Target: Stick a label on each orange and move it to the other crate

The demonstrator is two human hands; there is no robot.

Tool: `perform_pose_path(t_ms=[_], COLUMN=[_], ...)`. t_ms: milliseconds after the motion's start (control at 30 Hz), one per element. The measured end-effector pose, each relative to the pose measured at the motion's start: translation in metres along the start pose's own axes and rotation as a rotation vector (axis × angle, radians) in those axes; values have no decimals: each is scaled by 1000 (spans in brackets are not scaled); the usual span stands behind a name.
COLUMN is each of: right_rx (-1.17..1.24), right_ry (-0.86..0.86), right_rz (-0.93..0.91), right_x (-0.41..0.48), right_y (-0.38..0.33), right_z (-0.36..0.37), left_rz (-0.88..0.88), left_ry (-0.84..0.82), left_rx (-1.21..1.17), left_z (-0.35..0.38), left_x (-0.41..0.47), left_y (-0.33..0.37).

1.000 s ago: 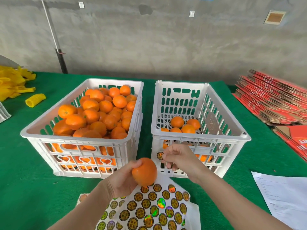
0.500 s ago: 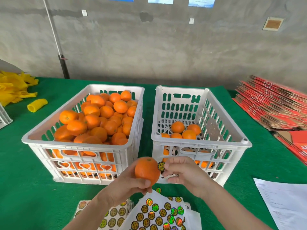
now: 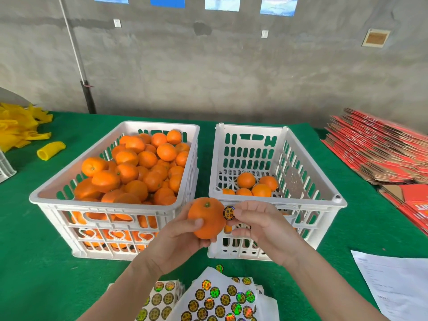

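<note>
My left hand (image 3: 178,239) grips an orange (image 3: 206,217) in front of the two white crates, stem end up. My right hand (image 3: 259,224) pinches a round black-and-gold label (image 3: 228,213) and holds it against the orange's right side. The left crate (image 3: 58,205) is heaped with oranges. The right crate (image 3: 301,202) holds several oranges on its floor. Sheets of round holographic labels (image 3: 208,297) lie on the green cloth below my hands.
Yellow foam nets (image 3: 20,128) and one loose net (image 3: 51,150) lie at the far left. Flattened red cartons (image 3: 379,154) are stacked at the right. A white paper sheet (image 3: 393,281) lies at the near right. A grey wall stands behind the table.
Both hands have risen from the label sheets toward the crates. The right hand brought the label from a little apart up against the orange's side.
</note>
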State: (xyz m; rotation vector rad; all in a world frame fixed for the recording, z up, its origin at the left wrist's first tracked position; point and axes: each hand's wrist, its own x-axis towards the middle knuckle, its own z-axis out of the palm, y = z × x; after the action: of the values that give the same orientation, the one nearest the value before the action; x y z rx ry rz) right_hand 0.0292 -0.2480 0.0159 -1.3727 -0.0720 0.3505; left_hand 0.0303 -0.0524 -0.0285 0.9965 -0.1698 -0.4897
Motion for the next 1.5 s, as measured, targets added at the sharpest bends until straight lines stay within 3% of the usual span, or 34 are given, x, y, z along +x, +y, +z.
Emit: perform_pose_path(t_ms=[300, 433, 500, 633, 800, 1033, 1367, 1500], right_rx=[2, -87, -272, -1007, -1402, -1837, -2057, -1881], right_ry=[72, 62, 50, -85, -245, -325, -322, -269], right_rz=[-87, -135, -229, -556, -472, -400, -525, -591], right_x=[-3, -4, -6, -7, -3, 1, 12, 15], right_y=[-8, -11, -15, -37, -63, -73, -67, -67], right_z=[12, 14, 14, 8, 11, 34, 42, 39], left_rz=[-56, -101, -116, -124, -119, -108, -102, -65], left_ry=[127, 170, 193, 242, 294, 305, 326, 344], left_rx=[-78, -259, -327, -225, -118, -14, 141, 104], left_z=[19, 26, 28, 30, 34, 37, 38, 35], left_x=[7, 9, 10, 10, 10, 11, 10, 10], left_y=[9, 10, 13, 19, 18, 16, 14, 14])
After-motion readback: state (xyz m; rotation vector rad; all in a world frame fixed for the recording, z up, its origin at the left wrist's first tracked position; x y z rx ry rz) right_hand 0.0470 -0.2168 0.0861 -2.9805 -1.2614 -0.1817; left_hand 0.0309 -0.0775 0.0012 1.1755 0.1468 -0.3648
